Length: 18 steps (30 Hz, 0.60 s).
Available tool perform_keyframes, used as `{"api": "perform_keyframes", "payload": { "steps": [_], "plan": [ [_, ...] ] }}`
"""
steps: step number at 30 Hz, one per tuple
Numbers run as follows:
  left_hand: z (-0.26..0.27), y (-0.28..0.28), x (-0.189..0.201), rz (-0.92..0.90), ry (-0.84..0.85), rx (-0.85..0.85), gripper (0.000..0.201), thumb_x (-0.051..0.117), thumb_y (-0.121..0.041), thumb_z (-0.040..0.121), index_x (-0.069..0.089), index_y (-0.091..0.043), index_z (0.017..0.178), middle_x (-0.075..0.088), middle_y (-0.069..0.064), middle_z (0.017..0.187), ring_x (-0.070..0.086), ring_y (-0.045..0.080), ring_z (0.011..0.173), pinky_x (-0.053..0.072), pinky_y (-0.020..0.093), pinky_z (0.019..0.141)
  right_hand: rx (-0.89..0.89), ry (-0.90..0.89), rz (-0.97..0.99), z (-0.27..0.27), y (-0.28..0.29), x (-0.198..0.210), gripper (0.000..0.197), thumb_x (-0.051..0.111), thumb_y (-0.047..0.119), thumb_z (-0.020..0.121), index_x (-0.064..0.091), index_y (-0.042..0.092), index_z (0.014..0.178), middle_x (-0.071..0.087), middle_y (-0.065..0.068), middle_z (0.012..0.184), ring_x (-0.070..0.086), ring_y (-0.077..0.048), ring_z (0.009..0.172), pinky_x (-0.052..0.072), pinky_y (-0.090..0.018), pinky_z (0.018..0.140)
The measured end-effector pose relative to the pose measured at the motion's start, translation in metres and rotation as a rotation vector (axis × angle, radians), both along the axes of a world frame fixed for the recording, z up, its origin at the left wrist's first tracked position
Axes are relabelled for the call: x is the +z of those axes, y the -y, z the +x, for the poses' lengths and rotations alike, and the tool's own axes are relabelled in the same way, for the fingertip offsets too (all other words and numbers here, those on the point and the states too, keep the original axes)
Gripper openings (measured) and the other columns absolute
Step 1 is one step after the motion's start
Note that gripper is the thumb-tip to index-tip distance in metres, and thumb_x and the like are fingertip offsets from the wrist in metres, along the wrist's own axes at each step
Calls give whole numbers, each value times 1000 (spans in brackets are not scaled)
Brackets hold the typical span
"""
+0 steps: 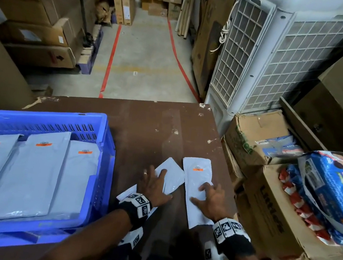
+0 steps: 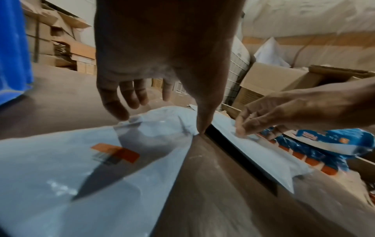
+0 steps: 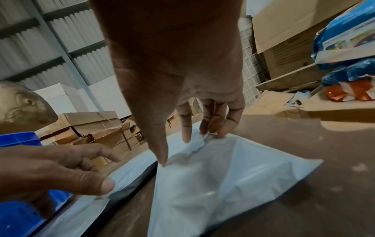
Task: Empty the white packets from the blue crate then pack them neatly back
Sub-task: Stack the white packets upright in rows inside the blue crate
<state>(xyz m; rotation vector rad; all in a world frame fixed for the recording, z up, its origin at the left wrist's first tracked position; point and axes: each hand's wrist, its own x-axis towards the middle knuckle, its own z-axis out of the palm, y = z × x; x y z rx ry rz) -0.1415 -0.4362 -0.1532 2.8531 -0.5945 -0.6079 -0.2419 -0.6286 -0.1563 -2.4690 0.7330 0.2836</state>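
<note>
The blue crate (image 1: pixel 105 139) stands on the left of the brown table (image 1: pixel 155 125) and holds several white packets (image 1: pixel 29 174) lying side by side. Two more white packets lie on the table to its right. My left hand (image 1: pixel 153 185) rests with spread fingers on the tilted left packet (image 1: pixel 171 174). In the left wrist view the thumb tip touches this packet's (image 2: pixel 81 160) edge. My right hand (image 1: pixel 211 199) presses its fingertips and thumb on the longer right packet (image 1: pixel 195 177), also seen in the right wrist view (image 3: pixel 223 176). Neither hand curls around anything.
Open cardboard boxes with blue and red diaper packs (image 1: pixel 332 191) crowd the table's right edge. A white air cooler (image 1: pixel 269 55) stands behind them. Stacked cartons (image 1: pixel 39 5) line the left side of a concrete aisle marked with red tape.
</note>
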Motion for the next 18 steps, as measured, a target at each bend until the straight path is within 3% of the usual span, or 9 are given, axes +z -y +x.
{"api": "perform_keyframes", "payload": {
  "steps": [4, 7, 9, 12, 16, 18],
  "plan": [
    [-8, 0, -4, 97, -21, -87, 89, 66, -46, 85, 10, -32, 153, 12, 14, 152, 20, 38, 140, 30, 53, 112, -14, -26, 8, -2, -3, -5, 50, 75, 46, 80, 49, 25, 118, 36, -8, 130, 35, -29, 122, 35, -33, 100],
    [0, -8, -5, 83, 3, -161, 83, 59, -13, 89, 12, -38, 153, 10, 11, 156, 16, 35, 142, 27, 52, 114, -28, -43, -16, 0, 0, -5, 52, 74, 48, 79, 46, 29, 118, 35, -7, 131, 34, -27, 123, 38, -36, 99],
    [7, -13, -3, 32, -9, -188, 85, 54, 0, 87, 18, -43, 151, 5, 8, 159, 14, 36, 144, 26, 53, 115, -36, -58, -22, 0, 4, -4, 52, 74, 47, 79, 46, 30, 119, 35, -7, 134, 33, -28, 125, 38, -37, 100],
    [14, -18, 1, -55, -13, -256, 69, 60, -1, 86, 38, -37, 141, 13, 7, 156, 23, 35, 142, 29, 45, 117, -39, -90, -60, -1, 11, -1, 56, 73, 45, 79, 45, 31, 125, 34, -7, 138, 33, -31, 129, 38, -39, 103],
    [18, -18, 4, -114, -48, -249, 45, 76, -10, 75, 57, -28, 111, 28, 3, 144, 29, 26, 135, 35, 34, 111, -83, -112, -102, -6, 17, -1, 58, 73, 50, 77, 43, 34, 125, 34, -6, 141, 34, -33, 132, 40, -44, 105],
    [13, -14, 6, -134, 33, -201, 28, 73, -15, 77, 63, -24, 101, 35, 1, 143, 30, 24, 135, 33, 30, 111, -84, -106, -88, -9, 18, -2, 59, 72, 50, 78, 43, 33, 126, 34, -7, 141, 33, -32, 133, 40, -45, 106]
  ]
}}
